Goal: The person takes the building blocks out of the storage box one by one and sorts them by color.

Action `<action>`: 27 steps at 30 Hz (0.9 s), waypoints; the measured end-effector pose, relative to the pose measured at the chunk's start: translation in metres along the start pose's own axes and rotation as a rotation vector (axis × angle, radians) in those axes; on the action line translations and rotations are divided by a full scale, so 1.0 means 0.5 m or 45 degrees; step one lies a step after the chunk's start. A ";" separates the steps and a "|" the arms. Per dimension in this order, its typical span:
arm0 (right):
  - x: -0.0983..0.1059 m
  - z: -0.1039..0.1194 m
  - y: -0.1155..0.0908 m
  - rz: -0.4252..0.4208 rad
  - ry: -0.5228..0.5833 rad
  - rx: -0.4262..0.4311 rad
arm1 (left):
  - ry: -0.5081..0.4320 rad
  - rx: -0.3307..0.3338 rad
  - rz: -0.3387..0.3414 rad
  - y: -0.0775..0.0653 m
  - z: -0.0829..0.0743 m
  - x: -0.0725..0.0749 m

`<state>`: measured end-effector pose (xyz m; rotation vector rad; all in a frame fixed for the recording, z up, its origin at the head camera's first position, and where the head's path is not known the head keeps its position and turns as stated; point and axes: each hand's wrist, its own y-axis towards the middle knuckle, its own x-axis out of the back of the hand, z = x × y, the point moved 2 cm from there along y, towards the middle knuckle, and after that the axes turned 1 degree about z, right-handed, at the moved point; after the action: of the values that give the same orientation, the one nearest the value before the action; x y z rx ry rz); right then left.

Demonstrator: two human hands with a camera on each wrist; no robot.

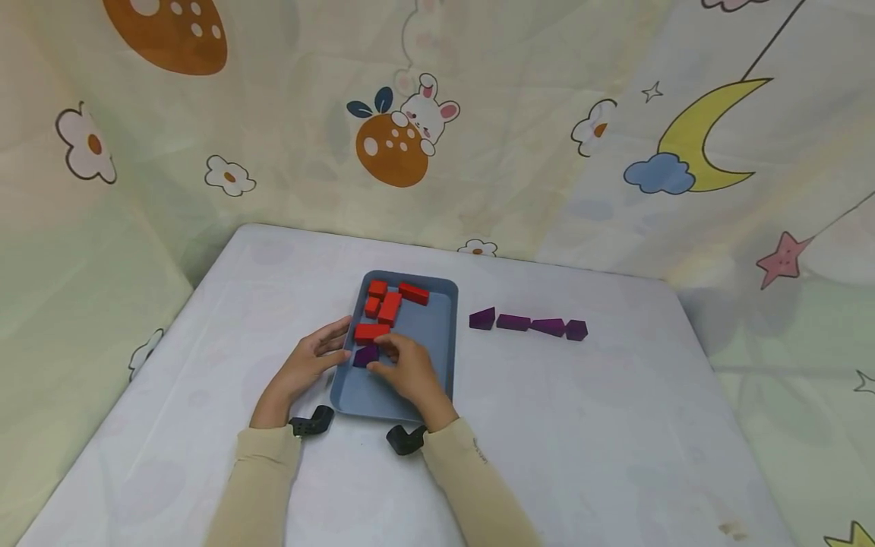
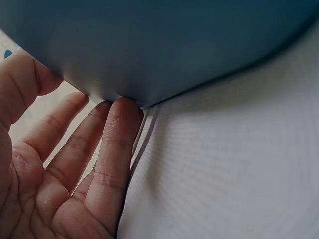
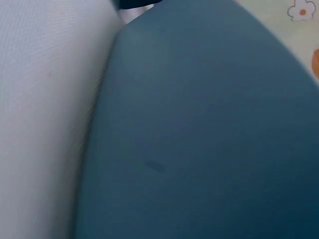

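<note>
A blue-grey tray lies on the table, with several red blocks grouped toward its far left part. Just below the nearest red block sits a purple block against the tray's left side. My right hand reaches over the tray and pinches this purple block at its right end between thumb and curled index finger. At the left rim, my left hand rests its extended fingers against the outer wall. The left wrist view shows those fingertips touching the tray wall. Only the tray's outer wall fills the right wrist view; the right hand is hidden there.
Right of the tray, several purple blocks lie in a row on the white tabletop. A patterned cloth hangs behind and beside the table. Black wrist mounts sit near the tray's front edge.
</note>
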<state>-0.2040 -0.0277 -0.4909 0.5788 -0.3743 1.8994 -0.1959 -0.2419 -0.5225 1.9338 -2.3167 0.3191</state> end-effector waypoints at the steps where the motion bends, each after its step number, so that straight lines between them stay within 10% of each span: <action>1: -0.001 0.001 0.000 -0.009 -0.004 0.000 | 0.004 0.002 -0.003 0.001 0.001 0.000; 15: 0.075 -0.027 -0.042 -0.066 0.556 0.142 | -0.015 -0.007 0.010 0.001 0.001 -0.001; 27: 0.219 -0.147 -0.125 -0.273 0.607 0.187 | 0.005 0.021 0.006 -0.003 -0.001 0.000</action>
<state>-0.1972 0.1180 -0.4920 0.2339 0.1321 1.7951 -0.1944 -0.2421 -0.5217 1.9337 -2.3233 0.3429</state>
